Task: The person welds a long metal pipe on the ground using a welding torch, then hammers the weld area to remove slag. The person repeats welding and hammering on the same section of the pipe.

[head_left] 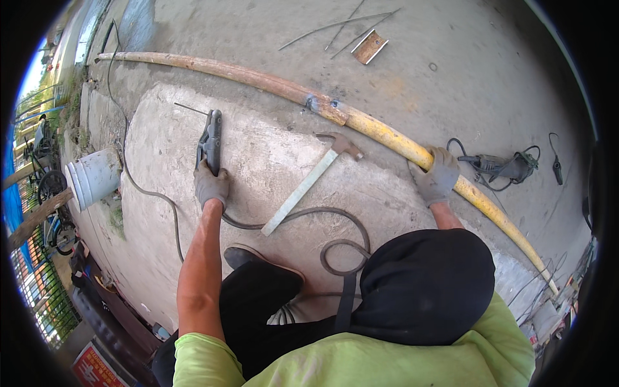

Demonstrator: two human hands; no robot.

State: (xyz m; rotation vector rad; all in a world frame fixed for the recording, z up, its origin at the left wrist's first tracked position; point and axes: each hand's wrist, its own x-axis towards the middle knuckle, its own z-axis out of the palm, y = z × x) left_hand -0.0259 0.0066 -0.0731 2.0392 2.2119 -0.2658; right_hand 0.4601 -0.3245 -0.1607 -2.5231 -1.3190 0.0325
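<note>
My gloved left hand (211, 185) is wrapped round the handle of a dark welding electrode holder (211, 138). A thin welding rod (191, 108) sticks out from its jaws toward the left. On the right, my gloved right hand (440, 177) grips a long yellow pipe (387, 135), fingers over its top. This pipe meets a rusty, pinkish pipe (251, 79) at a joint (325, 106) with dark, bluish marks. Between my hands a hammer (302, 190) with a pale, flat handle lies on the concrete, its head near the pipe.
A dark cable (345, 248) coils on the ground before my knees. An angle grinder (503, 168) lies beyond my right hand. Farther off are a short metal channel (370, 47) and several thin rods (335, 27). A white bucket (95, 179) and a bicycle (58, 216) stand left.
</note>
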